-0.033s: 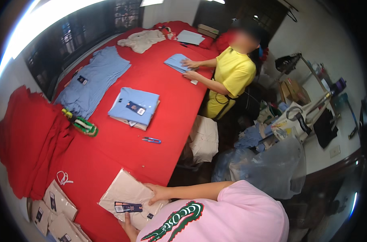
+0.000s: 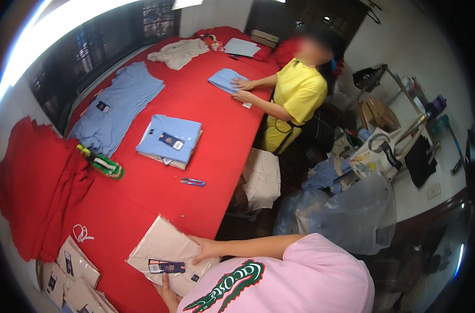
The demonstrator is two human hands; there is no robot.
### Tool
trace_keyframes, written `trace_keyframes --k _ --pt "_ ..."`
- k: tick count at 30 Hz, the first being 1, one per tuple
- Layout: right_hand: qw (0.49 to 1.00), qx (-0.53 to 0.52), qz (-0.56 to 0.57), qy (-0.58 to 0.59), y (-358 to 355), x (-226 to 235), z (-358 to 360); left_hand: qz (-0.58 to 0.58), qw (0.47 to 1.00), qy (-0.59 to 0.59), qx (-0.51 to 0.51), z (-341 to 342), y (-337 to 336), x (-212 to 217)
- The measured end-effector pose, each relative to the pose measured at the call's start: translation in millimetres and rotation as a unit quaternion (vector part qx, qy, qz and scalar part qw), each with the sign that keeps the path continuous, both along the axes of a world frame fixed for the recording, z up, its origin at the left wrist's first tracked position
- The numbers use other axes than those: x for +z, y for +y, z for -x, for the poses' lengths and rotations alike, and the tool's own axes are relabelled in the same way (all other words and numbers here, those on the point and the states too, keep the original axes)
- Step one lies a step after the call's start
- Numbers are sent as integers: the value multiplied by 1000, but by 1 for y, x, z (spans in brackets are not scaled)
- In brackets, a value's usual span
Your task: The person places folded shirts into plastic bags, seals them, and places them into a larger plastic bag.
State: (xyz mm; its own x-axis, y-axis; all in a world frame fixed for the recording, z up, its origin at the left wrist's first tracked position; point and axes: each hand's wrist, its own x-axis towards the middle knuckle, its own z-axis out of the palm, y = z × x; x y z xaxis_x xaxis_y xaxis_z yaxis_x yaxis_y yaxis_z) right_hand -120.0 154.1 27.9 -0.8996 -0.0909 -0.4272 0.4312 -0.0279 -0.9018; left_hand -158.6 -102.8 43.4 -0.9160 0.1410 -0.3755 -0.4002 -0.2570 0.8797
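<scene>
A folded beige shirt (image 2: 164,242) in clear plastic lies at the near edge of the red-covered table, partly hidden by my pink top. A dark tag (image 2: 167,266) shows on it. My left hand (image 2: 168,293) holds the bottom edge, its thumb on top by the tag; its other fingers are mostly hidden. Across the right edge, my right hand (image 2: 205,249) is closed on the packet, fingers and thumb against the plastic. Several similar bagged beige shirts (image 2: 80,262) lie to the left.
Ahead are a stack of folded blue shirts (image 2: 169,136), blue thread snips (image 2: 192,182) and a green tape dispenser (image 2: 106,166). Red cloth (image 2: 39,193) is heaped at left. A co-worker in yellow (image 2: 300,91) handles a folded blue garment (image 2: 226,81) across the table. Plastic bags (image 2: 347,219) stand at right.
The view has shifted slightly, so the far things sit a little more to the left. My left thumb now reaches the tag's lower edge. The packet stays in both hands.
</scene>
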Motion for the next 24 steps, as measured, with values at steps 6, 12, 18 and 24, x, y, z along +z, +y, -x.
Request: trace_keyframes --k 6,12,18,24 --pt "925 -278 254 46 73 44 -109 -75 969 23 -235 13 99 5" --pt "881 -416 175 143 169 104 -281 -88 890 78 -440 -87 278 80" --pt "747 -599 232 174 211 118 -536 -196 661 19 -724 -263 431 157" --pt "539 -701 251 393 161 98 -716 -189 525 253 -790 -463 576 176"
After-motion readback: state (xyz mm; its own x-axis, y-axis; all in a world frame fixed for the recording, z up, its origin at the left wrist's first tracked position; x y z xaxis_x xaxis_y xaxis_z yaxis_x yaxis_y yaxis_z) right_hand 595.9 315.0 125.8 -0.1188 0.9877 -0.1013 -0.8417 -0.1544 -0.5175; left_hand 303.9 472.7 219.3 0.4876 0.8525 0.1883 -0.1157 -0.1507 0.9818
